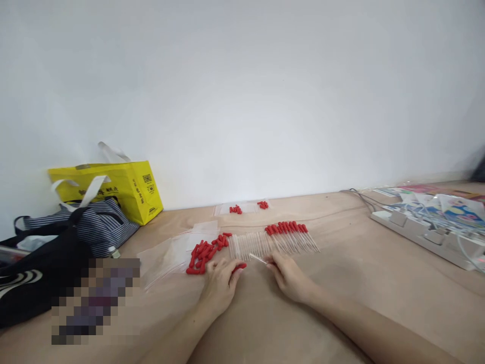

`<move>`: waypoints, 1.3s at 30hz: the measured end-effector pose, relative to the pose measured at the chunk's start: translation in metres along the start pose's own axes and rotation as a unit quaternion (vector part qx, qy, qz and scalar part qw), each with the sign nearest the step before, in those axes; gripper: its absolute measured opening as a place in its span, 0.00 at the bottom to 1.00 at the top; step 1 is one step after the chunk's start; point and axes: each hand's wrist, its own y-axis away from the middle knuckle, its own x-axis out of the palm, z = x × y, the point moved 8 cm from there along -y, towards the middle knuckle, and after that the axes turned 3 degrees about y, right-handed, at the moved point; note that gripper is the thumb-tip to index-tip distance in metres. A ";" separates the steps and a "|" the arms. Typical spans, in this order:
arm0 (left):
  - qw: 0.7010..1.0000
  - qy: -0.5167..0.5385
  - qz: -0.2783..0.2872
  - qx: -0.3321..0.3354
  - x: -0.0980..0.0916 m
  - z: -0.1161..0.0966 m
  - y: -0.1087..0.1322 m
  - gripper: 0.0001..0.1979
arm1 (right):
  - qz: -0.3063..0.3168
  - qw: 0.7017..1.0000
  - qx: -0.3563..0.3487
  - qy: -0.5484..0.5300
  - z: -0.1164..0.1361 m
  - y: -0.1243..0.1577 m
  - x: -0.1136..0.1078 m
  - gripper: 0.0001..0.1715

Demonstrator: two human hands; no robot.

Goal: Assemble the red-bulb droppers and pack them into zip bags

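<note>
My left hand [222,282] pinches a small red cap [240,266] between thumb and fingertips, just right of a pile of loose red caps [203,253]. Facing it, my right hand [290,277] is closed on a thin pale stick [257,259], whose free end points left toward the cap. Cap and stick are apart. Beyond both hands lies a row of bare pale sticks [248,244] side by side. To its right, several sticks bear red caps [288,228] on their far ends.
Clear plastic bags [172,255] lie left of the loose caps. Another bag with red caps [235,209] rests near the wall. A yellow bag [140,194], striped bag [102,222] and black bag [45,273] stand left. A power strip [420,237] with cables sits right.
</note>
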 end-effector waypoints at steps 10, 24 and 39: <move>1.000 0.011 -0.011 -0.007 -0.004 -0.002 0.000 0.10 | 0.036 0.998 -0.024 0.038 0.016 0.007 0.012 0.14; 0.996 0.076 -0.008 -0.044 -0.001 0.003 0.000 0.11 | 0.027 0.997 -0.035 0.066 0.020 0.007 0.009 0.12; 0.999 0.045 -0.007 0.006 -0.004 -0.012 0.003 0.09 | 0.005 0.978 -0.126 0.167 0.031 0.007 0.001 0.11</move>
